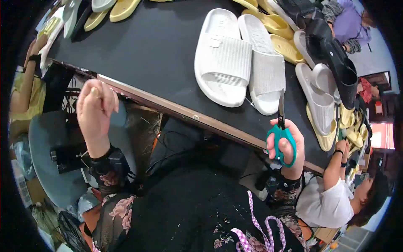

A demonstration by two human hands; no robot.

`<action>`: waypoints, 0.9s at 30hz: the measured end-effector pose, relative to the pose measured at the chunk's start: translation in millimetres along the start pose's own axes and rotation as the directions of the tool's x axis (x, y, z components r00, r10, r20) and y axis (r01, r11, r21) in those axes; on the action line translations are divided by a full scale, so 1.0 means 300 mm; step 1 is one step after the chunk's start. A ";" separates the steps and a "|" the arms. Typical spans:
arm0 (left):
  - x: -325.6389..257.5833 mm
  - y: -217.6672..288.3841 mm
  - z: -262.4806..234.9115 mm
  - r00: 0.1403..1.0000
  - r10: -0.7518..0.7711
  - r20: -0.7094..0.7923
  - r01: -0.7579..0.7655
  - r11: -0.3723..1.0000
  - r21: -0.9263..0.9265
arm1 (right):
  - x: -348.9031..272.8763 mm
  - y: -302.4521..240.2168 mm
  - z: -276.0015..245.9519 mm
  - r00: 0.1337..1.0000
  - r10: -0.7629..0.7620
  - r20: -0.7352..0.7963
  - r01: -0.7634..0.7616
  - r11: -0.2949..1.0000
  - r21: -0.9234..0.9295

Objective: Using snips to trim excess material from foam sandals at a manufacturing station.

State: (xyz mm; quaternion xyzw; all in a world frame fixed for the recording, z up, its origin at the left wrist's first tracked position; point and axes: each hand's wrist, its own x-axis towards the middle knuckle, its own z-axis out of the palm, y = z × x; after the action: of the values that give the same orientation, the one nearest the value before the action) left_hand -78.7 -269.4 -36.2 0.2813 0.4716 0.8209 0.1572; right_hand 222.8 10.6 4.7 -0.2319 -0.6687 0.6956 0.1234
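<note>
My right hand [294, 145] grips scissors [282, 140] with teal handles, fingers through the loops. Their dark blades point away from me, and the tip lies over the toe of the right-hand white slide sandal [268, 71]. Beside it on the dark table lies its mate, another white slide sandal [222, 59], with a ribbed strap. A thin pale strand shows between the two toes. At the left, off the table's near edge, my left hand [96, 107] is raised with its fingers curled closed. Whatever it may pinch is too small or hidden to make out.
White, yellow and black sandals [321, 92] crowd the table's right side; more yellow sandals [124, 9] line the far left. A grey chair [54, 168] stands at my left. Right of me, a person in a white shirt [325, 201] reaches in; other people are at the far sides.
</note>
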 end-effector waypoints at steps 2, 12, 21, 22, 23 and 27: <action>-0.061 -0.066 -0.090 0.984 -0.110 -0.139 0.121 0.990 0.069 | 0.006 0.012 0.018 1.000 -0.009 0.000 0.009 1.000 -0.009; -0.285 -0.383 -0.368 0.929 -0.321 -0.184 0.314 0.422 0.851 | 0.036 0.001 0.046 0.999 0.045 0.007 -0.045 0.999 -0.025; -0.215 -0.304 -0.277 0.943 -0.332 -0.035 0.045 0.021 0.999 | 0.027 -0.002 0.031 0.996 0.091 0.011 -0.091 0.996 -0.023; -0.207 -0.279 -0.247 0.954 -0.291 -0.068 0.094 0.076 0.993 | 0.020 -0.004 0.029 0.997 0.079 0.004 -0.079 0.996 -0.033; -0.189 -0.181 -0.190 0.913 -0.369 -0.173 0.181 -0.013 0.983 | 0.018 -0.012 0.049 0.995 0.103 -0.008 -0.104 0.995 -0.013; -0.119 -0.081 -0.044 0.917 -0.394 -0.056 0.102 0.098 0.990 | 0.009 0.046 0.024 0.997 0.052 -0.058 -0.048 0.997 0.062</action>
State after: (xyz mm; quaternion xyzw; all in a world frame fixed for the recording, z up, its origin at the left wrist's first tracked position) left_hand -58.6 -284.7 -73.5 0.3203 0.9088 0.2365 0.1245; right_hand 218.9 4.5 -9.2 -0.2654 -0.6372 0.7113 0.1329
